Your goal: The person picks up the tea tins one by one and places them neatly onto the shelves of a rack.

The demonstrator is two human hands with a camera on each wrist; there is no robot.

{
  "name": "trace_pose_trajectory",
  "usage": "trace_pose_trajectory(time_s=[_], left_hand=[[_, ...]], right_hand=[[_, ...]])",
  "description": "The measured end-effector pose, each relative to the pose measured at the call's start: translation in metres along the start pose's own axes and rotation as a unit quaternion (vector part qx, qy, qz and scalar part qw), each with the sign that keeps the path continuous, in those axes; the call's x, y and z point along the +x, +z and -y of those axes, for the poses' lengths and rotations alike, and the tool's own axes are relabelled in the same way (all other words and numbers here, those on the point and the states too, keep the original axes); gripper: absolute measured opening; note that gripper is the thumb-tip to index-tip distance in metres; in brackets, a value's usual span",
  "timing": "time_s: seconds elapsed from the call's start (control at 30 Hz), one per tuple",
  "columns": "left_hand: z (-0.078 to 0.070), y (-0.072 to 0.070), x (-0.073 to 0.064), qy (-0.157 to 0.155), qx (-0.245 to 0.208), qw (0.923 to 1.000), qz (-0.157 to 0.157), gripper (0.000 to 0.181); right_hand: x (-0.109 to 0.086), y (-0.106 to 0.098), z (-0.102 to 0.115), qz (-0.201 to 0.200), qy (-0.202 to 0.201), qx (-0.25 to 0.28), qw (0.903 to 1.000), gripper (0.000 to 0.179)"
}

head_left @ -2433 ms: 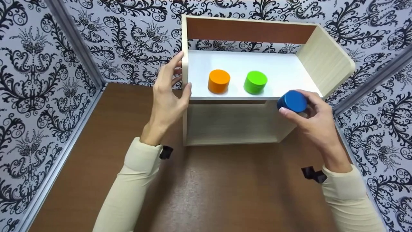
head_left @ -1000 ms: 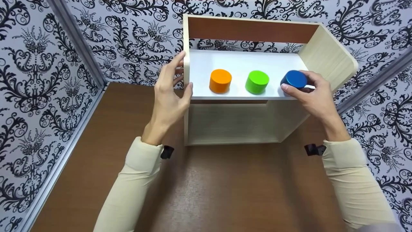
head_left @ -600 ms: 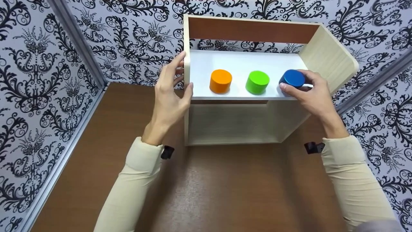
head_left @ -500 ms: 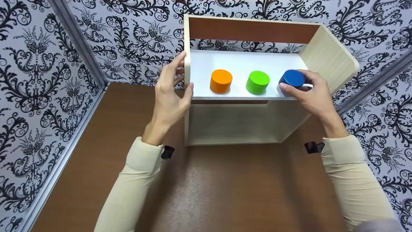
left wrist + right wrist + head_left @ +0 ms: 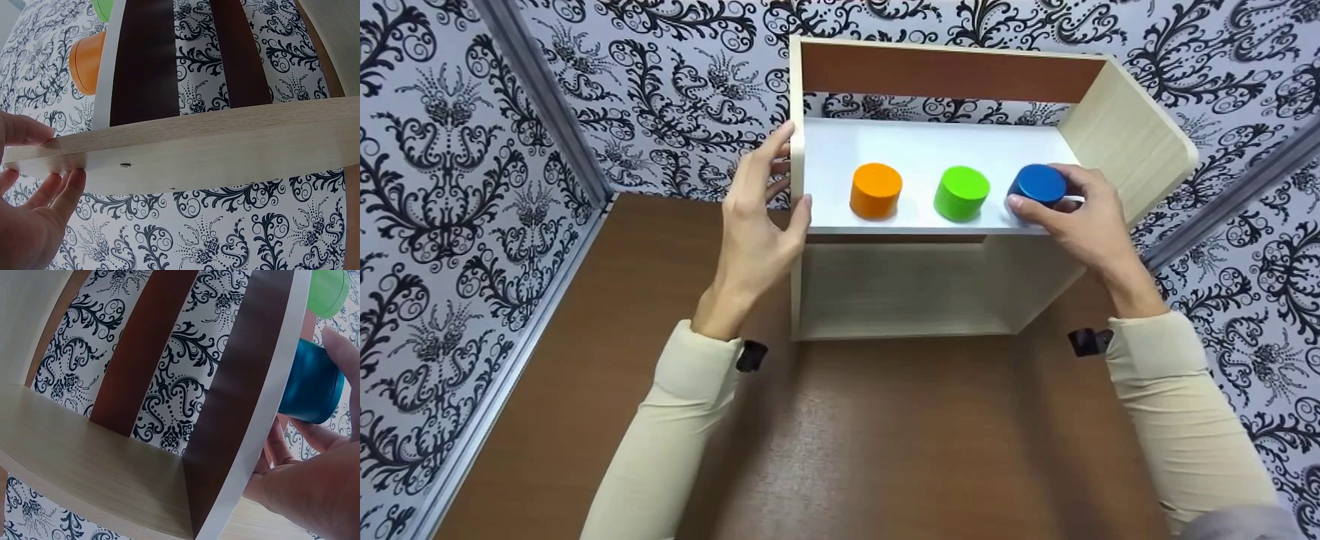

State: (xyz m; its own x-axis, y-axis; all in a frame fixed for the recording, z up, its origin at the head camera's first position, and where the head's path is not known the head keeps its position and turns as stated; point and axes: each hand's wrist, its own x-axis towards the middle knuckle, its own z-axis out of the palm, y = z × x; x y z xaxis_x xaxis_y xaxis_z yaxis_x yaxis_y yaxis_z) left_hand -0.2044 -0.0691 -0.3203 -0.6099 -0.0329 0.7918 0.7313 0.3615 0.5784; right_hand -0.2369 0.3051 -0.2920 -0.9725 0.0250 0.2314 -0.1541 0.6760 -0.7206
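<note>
On the white upper shelf [image 5: 915, 142] of a small wooden shelf unit, three round lidded containers stand in a row near the front edge: an orange container [image 5: 875, 192], a green container [image 5: 961, 193] and a blue container [image 5: 1038, 184]. My right hand [image 5: 1091, 217] grips the blue container from the right, its thumb at the front. In the right wrist view the blue container [image 5: 313, 385] rests on the shelf, thumb and fingers around it. My left hand [image 5: 757, 217] holds the left side panel [image 5: 185, 152], thumb on its front edge and fingers behind its outer face.
The unit's right side panel [image 5: 1140, 135] rises just beyond the right hand. Below the white shelf is an open lower compartment [image 5: 900, 292]. The unit stands on a brown wooden surface [image 5: 885, 442], with patterned walls [image 5: 660, 97] behind and at both sides.
My right hand has carried the blue container up from in front of the shelf edge onto the shelf, then slightly left towards the green one. The left hand keeps its place on the panel.
</note>
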Motion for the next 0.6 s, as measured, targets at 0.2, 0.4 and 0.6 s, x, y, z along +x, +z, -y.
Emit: trace_pose_trajectory(time_s=[0.2, 0.4, 0.6], left_hand=[[0.0003, -0.0005, 0.0001, 0.001, -0.004, 1.0000, 0.000, 0.067], [0.0004, -0.0006, 0.0002, -0.001, -0.003, 1.0000, 0.001, 0.067], [0.0003, -0.0001, 0.0001, -0.003, -0.003, 1.0000, 0.002, 0.067]], right_hand=[[0.0009, 0.0010, -0.0024, 0.007, 0.013, -0.011, 0.9998, 0.070], [0.0002, 0.0011, -0.0026, 0.006, 0.016, -0.018, 0.9997, 0.072], [-0.0006, 0.0011, -0.0027, 0.005, 0.015, -0.019, 0.9997, 0.072]])
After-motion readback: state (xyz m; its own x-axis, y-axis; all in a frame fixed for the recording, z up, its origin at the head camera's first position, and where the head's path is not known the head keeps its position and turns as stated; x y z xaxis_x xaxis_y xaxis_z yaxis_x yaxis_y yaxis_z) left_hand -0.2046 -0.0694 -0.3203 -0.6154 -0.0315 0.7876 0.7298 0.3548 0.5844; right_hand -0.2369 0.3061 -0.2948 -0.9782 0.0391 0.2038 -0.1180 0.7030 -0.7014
